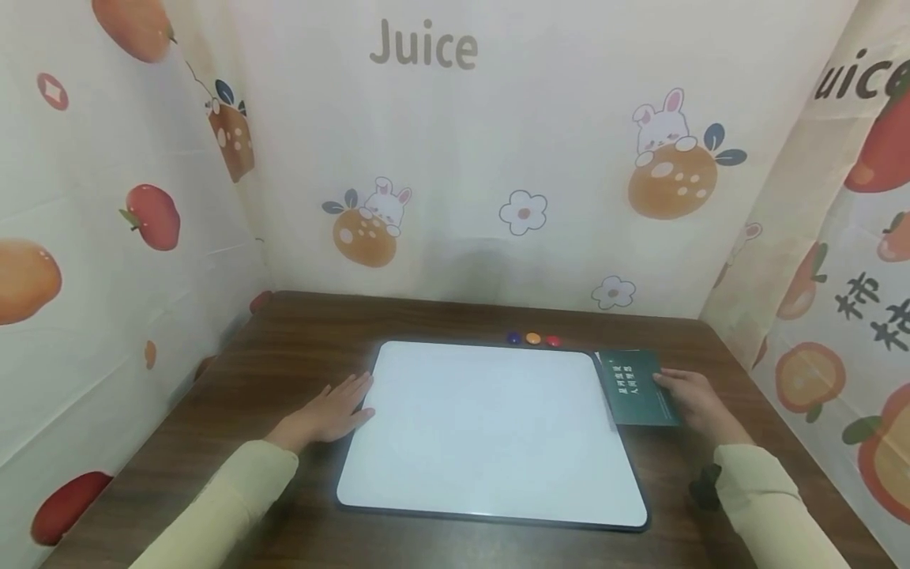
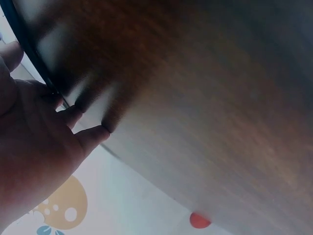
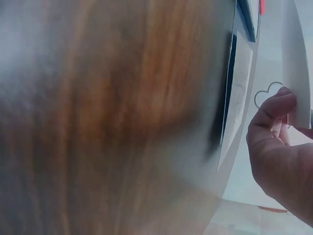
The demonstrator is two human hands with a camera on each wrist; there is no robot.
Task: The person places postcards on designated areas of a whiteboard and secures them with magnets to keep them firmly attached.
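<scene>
A whiteboard (image 1: 490,435) with a dark rim lies flat on the brown table. My left hand (image 1: 330,411) rests at its left edge, fingers straight, with the fingertips and thumb tip touching the rim; the left wrist view shows these fingers (image 2: 93,137) along the dark edge. To the board's right is a green booklet (image 1: 636,399) with white characters on its cover, close against the board's right rim. My right hand (image 1: 700,403) pinches the booklet's right side. In the right wrist view, a pale sheet or cover (image 3: 297,63) is lifted between thumb and fingers, above a page (image 3: 239,83) lying lower.
Behind the board's far edge sit a blue round magnet-like piece (image 1: 514,338), an orange one (image 1: 533,339) and a red one (image 1: 553,341). The wooden table (image 1: 277,356) meets fruit-printed curtains (image 1: 455,158) at the back and both sides. A dark object (image 1: 705,487) shows at the right wrist.
</scene>
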